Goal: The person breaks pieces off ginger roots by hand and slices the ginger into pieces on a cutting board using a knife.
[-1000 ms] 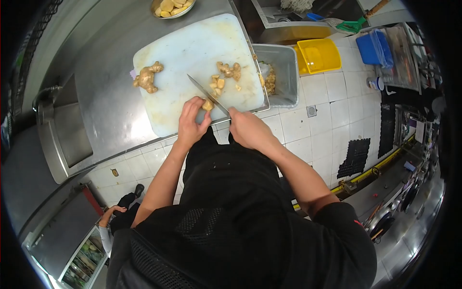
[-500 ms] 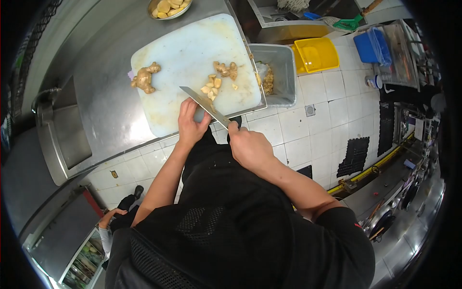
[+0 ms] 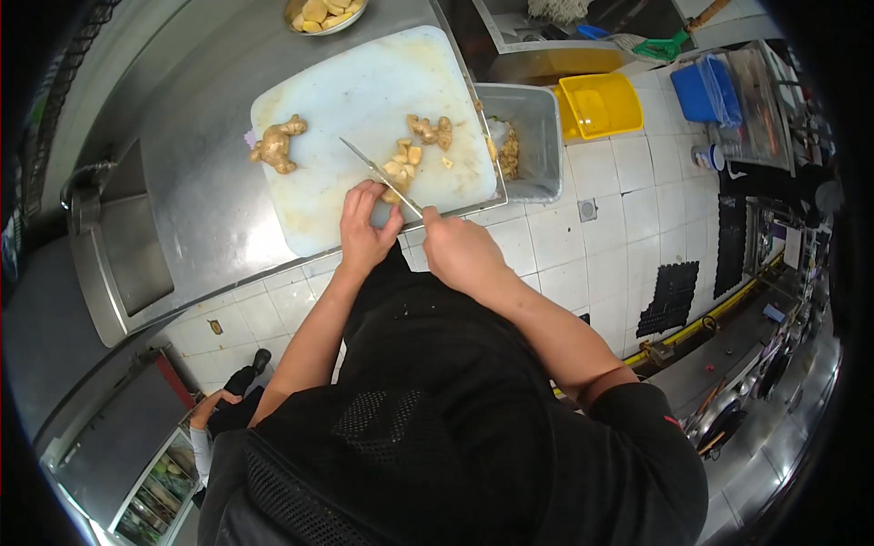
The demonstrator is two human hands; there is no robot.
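Note:
My right hand (image 3: pixel 460 250) is wrapped round the handle of a long knife (image 3: pixel 369 164), whose blade points up and left over the white cutting board (image 3: pixel 350 86). At the board's near edge my left hand (image 3: pixel 366 227) has its thumb and fingers curled beside a piece of ginger (image 3: pixel 391 195), close to the blade; whether it touches the piece is unclear. Several cut ginger pieces (image 3: pixel 402 159) lie just beyond the knife. Further back is a knobby ginger root (image 3: pixel 431 132). Another large root (image 3: pixel 278 146) rests at the board's left side.
A bowl of peeled pieces (image 3: pixel 319 25) stands at the counter's back. Right of the counter are a grey bin (image 3: pixel 537 136) with scraps and a yellow container (image 3: pixel 601 106). A sink (image 3: pixel 132 241) is at left. Another person's arm (image 3: pixel 205 414) shows at lower left.
The knife first swung down over the ginger near my left hand, then its tip lifted back up the board. My right hand has shifted slightly left. My left hand stays almost in place.

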